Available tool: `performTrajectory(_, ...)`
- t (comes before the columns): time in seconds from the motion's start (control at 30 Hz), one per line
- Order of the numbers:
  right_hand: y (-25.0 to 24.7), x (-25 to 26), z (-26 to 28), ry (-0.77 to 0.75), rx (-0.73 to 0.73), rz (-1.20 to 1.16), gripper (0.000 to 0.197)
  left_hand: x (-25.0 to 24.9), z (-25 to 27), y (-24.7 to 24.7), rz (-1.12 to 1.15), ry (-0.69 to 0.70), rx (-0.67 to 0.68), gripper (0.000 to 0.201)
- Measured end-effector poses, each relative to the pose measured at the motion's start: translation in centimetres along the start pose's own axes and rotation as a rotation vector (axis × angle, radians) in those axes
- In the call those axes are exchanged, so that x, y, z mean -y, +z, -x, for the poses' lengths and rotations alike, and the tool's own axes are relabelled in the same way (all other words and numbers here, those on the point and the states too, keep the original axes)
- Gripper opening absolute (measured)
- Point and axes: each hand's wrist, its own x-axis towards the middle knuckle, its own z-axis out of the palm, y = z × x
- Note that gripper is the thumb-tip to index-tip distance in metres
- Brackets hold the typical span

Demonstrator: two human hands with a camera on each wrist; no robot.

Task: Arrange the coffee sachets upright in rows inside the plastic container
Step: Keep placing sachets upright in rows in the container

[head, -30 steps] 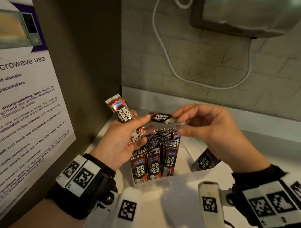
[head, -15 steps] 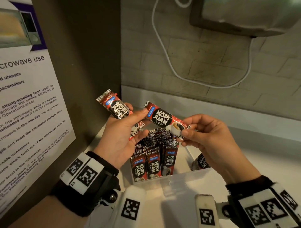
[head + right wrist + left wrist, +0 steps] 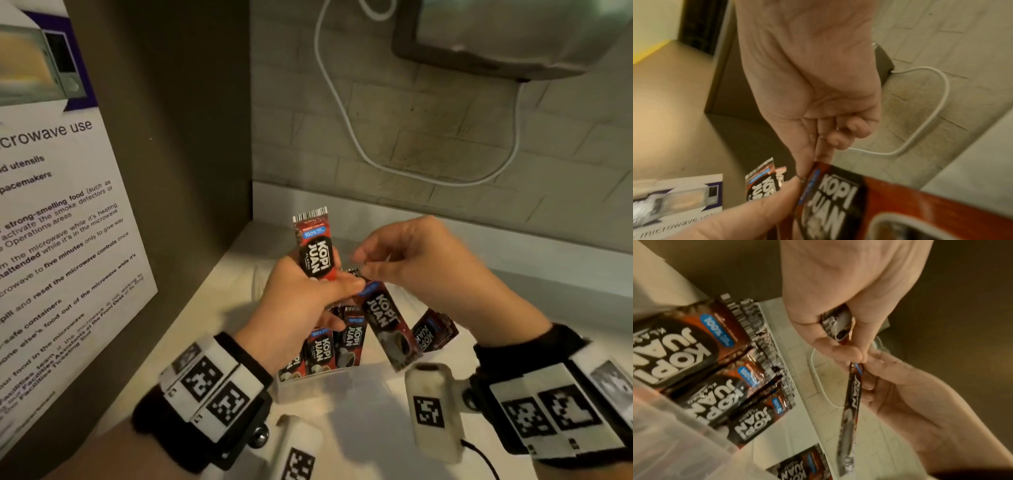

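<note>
My left hand (image 3: 318,294) grips a red and black Kopi Juan sachet (image 3: 317,250) upright above the container. My right hand (image 3: 366,269) pinches the top edge of a second sachet (image 3: 387,325), which hangs slanting down over the clear plastic container (image 3: 329,382). Inside it, rows of sachets (image 3: 352,337) stand upright on the left, and a smaller bunch (image 3: 433,330) leans on the right. The left wrist view shows the hanging sachet (image 3: 851,410) edge-on beside the standing rows (image 3: 694,361). The right wrist view shows that sachet (image 3: 838,194) close up under my pinching fingers (image 3: 818,146).
The container sits on a white counter (image 3: 548,294) in a corner. A brown cabinet side with a microwave notice (image 3: 61,240) stands at the left. A tiled wall with a white cable (image 3: 342,113) and a mounted appliance (image 3: 496,34) lies behind.
The right hand's sachet swung from lying sideways between both hands to hanging downward over the container. The left hand's sachet turned upright, and the two hands came together.
</note>
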Motion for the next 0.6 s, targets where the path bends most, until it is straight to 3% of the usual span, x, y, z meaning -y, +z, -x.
performTrajectory(0.07, -0.6, 0.3, -0.4, 0.009, -0.014, 0.053, 0.012, -0.2, 0.1, 0.2, 0.045, -0.039, -0.015, 0.018)
performTrajectory(0.23, -3.4, -2.6, -1.6, 0.127, -0.309, 0.087, 0.031, -1.5, -0.2, -1.3, 0.156, -0.128, -0.173, 0.024)
performTrajectory(0.37, -1.8, -5.2, -2.5, 0.258, -0.251, 0.132, 0.032, -1.7, -0.2, -2.1, 0.201, -0.110, -0.233, 0.018)
performTrajectory(0.6, 1.2, -7.6, -3.5, 0.346, -0.125, 0.115, 0.030, -1.8, -0.2, -2.8, 0.196, -0.055, -0.288, 0.017)
